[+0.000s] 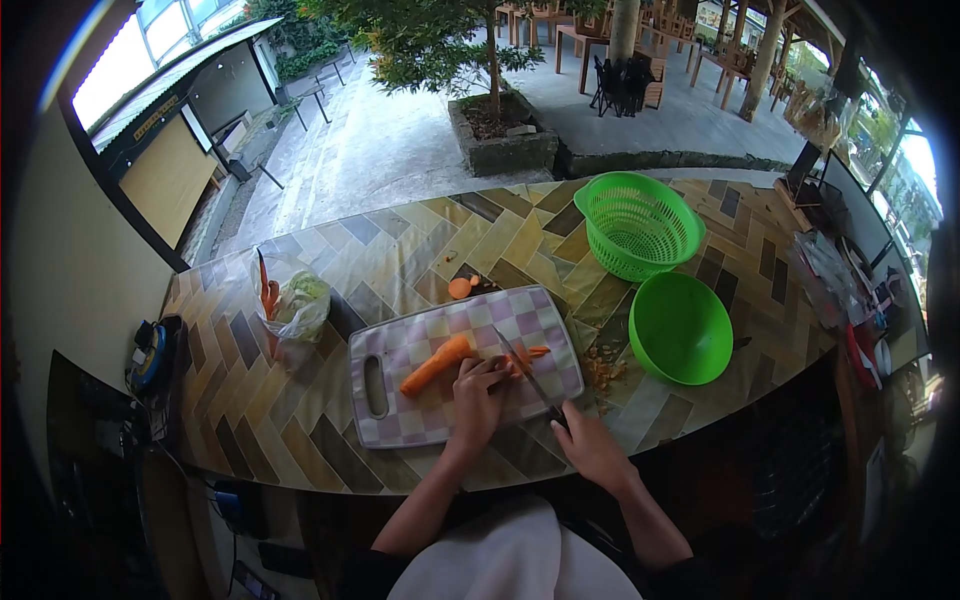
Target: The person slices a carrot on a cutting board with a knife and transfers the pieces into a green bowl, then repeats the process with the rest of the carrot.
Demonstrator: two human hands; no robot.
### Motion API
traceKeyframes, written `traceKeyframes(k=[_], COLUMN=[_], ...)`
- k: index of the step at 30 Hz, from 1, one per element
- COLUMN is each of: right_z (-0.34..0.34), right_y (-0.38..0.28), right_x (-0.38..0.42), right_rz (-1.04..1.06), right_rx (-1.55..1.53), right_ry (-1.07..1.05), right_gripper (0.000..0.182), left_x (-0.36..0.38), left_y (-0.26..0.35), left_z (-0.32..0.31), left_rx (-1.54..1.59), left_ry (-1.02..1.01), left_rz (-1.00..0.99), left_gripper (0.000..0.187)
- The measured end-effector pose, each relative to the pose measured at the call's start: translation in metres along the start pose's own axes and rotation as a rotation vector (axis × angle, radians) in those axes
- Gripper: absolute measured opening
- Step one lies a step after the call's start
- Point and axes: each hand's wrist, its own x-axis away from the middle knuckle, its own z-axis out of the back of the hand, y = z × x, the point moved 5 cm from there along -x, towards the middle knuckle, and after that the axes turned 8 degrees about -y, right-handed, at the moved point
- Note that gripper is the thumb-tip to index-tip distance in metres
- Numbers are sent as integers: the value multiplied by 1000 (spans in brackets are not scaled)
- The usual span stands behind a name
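Note:
A checkered cutting board (400, 342) lies on the patterned table. My right hand (592, 447) is closed round the dark handle of a knife (525, 370), whose blade slants up and left over the board. Beside the blade, my left hand (480, 392) has its fingers bent and pressed on orange carrot pieces (515, 362); the part under the fingertips is hidden. A thick peeled carrot (437, 366) rests on the board just left of that hand. Thin carrot pieces (539, 352) lie right of the blade.
A green colander (640, 225) and green bowl (680, 328) stand at the right. Carrot bits (603, 372) lie beside the board, carrot ends (460, 288) behind it. At the left is a plastic bag (300, 305) of vegetables. Another bag (820, 265) sits at the far right.

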Motion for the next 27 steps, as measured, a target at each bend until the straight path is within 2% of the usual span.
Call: traceKeyframes(k=[5, 11, 14, 20, 27], right_z=[1, -3, -4, -2, -5], right_y=[-11, -10, -28, -16, -19], right_x=[6, 3, 8, -6, -17], right_rz=[-64, -43, -120, -101, -91], right_rx=[51, 112, 138, 149, 84], right_ry=[-20, -52, -61, -181, -154], right_gripper=[27, 27, 26, 25, 24], left_x=[0, 0, 1, 0, 0], left_y=[1, 7, 7, 10, 9], left_z=[1, 3, 1, 2, 0], left_rx=[-9, -22, -57, -74, -71], left_ry=[-9, -4, -9, -37, -26], left_rz=[10, 4, -6, -24, -25], left_gripper=[20, 18, 17, 18, 18])
